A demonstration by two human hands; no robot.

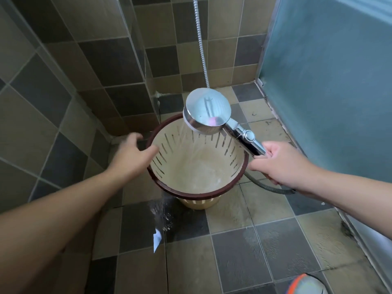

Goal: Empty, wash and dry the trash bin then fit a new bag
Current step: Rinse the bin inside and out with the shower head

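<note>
A beige slotted trash bin (pixel 197 166) with a dark red rim stands on the wet tiled floor in the shower corner. My left hand (pixel 132 154) grips its rim on the left side. My right hand (pixel 280 164) holds the handle of a chrome shower head (pixel 206 110), which hangs over the bin's far edge and sprays water down into it. Water pools and foams at the bin's bottom.
The metal shower hose (pixel 201 41) runs up the tiled back wall and loops grey behind my right hand. A glass panel (pixel 135 49) stands at the left, a frosted blue door (pixel 331 81) at the right. A shoe tip (pixel 305 284) shows at the bottom right.
</note>
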